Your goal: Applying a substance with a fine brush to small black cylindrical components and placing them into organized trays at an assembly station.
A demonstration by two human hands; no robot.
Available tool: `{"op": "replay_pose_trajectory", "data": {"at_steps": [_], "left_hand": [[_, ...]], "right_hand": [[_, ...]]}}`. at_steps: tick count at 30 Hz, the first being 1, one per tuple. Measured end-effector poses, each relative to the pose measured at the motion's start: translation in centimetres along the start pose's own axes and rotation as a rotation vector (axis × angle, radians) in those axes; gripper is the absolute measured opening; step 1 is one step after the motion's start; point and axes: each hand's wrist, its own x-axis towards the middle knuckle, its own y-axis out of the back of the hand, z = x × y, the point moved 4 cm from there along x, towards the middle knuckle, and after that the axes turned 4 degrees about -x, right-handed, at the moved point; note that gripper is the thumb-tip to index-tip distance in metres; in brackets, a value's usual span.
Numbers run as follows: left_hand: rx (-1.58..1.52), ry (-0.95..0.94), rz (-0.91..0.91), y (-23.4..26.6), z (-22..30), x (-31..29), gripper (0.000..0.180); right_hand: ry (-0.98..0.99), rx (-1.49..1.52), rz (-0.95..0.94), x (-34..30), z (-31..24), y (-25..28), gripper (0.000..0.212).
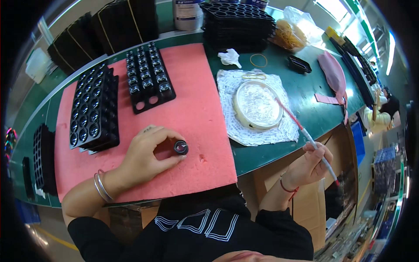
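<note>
On the pink foam mat (192, 113), my left hand (144, 150) closes its thumb and fingers around a small round black lens piece (180, 147) with shiny glass on top. My right hand (312, 163) pinches a thin brush-like stick (308, 136), white in the middle and reddish toward both ends. Its far tip reaches the right side of a round, clear shallow dish (258, 105); whether it touches the contents I cannot tell. Under the dish lies a printed white cloth (228, 98). Beyond my left hand, a black tray of lenses (148, 74) has two vacant holes at its near end.
A stack of filled black lens trays (94, 107) stands at the mat's left. Further back are stacked black trays (238, 22), a white tub (187, 15) and a bag of rubber bands (294, 32). A crumpled tissue (229, 57) and pink pouch (334, 76) lie on the green table.
</note>
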Motion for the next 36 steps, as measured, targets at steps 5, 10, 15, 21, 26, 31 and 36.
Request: {"op": "replay_pose_trajectory", "data": {"at_steps": [5,10,15,21,26,31,36], "left_hand": [[-0.042,-0.017,-0.010,0.0,-0.2,0.2,0.027],[-0.239,0.056,0.056,-0.1,-1.3,-0.2,0.025],[-0.216,0.052,0.077,0.2,-1.4,-0.2,0.026],[-0.222,0.072,0.041,0.4,-1.4,-0.3,0.029],[-0.330,0.129,0.043,0.4,-1.8,-0.4,0.028],[-0.570,0.305,0.028,0.5,-2.1,-0.8,0.027],[-0.695,0.369,0.000,0.6,-2.3,-0.7,0.027]], "right_hand": [[0.069,-0.137,-0.057,0.8,-0.1,-0.4,0.026],[0.055,-0.145,-0.118,1.0,0.3,-1.3,0.028],[0.046,-0.145,-0.203,0.9,0.3,-1.4,0.020],[-0.007,-0.122,-0.142,1.0,0.5,-0.4,0.026],[-0.215,0.110,-0.058,0.8,2.3,0.4,0.024],[-0.445,0.656,0.106,-1.5,2.2,-1.3,0.020],[-0.494,0.975,-0.335,-4.2,0.0,-4.5,0.016]]}}
